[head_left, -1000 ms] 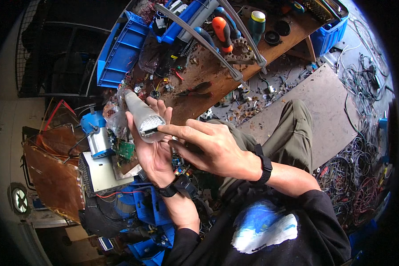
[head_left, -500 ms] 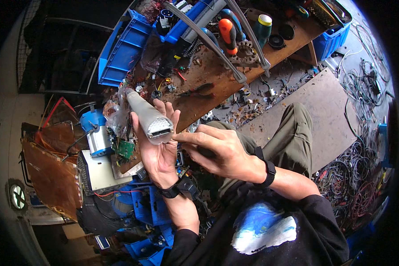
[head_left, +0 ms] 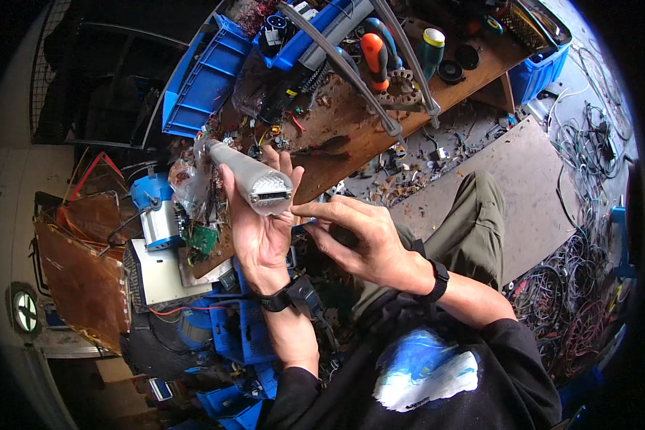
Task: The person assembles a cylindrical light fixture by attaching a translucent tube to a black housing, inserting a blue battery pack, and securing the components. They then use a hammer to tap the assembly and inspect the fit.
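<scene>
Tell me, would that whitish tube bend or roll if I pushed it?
The whitish tube would probably stay stiff, since it looks straight where it lies in the left hand. It might roll, because its sides look rounded. It may be slippery too: its surface looks smooth.

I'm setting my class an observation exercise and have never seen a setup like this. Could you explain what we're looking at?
There is no robot: these are a person's two bare hands, seen from above by a wide fisheye camera worn on the head, so straight edges look bent. The left hand holds a grey tube with a dark slot in its near end. The right hand points its index finger close to that end; whether it touches is hard to tell. On the wooden bench lie an orange-and-black handled tool, dark-handled pliers and small scraps. Tangled cables cover the floor at right.
</scene>
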Motion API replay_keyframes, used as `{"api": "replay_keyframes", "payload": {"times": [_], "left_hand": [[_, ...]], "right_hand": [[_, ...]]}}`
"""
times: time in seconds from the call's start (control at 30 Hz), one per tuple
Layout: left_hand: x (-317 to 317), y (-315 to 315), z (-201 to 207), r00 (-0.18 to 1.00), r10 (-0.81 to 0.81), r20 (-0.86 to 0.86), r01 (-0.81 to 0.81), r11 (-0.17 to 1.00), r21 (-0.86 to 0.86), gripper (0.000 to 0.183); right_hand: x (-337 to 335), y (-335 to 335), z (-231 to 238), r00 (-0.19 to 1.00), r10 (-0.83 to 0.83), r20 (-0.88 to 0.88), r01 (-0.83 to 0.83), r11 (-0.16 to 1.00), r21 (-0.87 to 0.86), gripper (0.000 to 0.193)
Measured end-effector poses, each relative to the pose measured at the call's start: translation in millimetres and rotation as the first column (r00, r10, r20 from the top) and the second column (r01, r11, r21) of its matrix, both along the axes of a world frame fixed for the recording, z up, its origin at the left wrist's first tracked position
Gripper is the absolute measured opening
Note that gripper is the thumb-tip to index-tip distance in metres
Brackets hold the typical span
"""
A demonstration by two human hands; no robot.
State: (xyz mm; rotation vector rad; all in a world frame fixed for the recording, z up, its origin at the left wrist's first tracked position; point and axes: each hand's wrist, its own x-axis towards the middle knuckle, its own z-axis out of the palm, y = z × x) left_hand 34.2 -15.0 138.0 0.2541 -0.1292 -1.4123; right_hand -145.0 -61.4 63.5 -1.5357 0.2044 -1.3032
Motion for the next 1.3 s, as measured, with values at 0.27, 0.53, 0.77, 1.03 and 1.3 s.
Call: {"api": "replay_keyframes", "payload": {"times": [0.27,0.53,0.77,1.03,1.3], "left_hand": [[-3.7,0.3,-12.9,0.997,-0.008,-0.079,0.011,0.999,0.046,0.067],[-18.7,7.2,-47.4,0.998,0.042,-0.041,-0.037,0.991,0.125,0.057],[-33.5,8.8,-79.7,0.943,0.139,0.302,-0.237,0.917,0.319,0.052],[-36.0,12.2,-112.3,0.882,0.063,0.467,-0.245,0.908,0.339,0.061],[-34.1,12.5,-140.4,0.868,0.045,0.495,-0.221,0.927,0.302,0.065]], "right_hand": [[-1.1,-4.1,-9.4,0.999,-0.037,0.015,0.035,0.996,0.087,0.034],[-6.4,0.7,-31.7,0.987,0.091,-0.129,-0.036,0.924,0.382,0.034],[-12.3,9.3,-53.5,0.98,0.046,-0.196,0.038,0.915,0.401,0.03],[-12.3,12.1,-72.0,0.957,-0.148,-0.251,0.189,0.971,0.149,0.026],[-16.9,14.6,-83.7,0.906,-0.22,-0.361,0.263,0.962,0.074,0.025]]}}
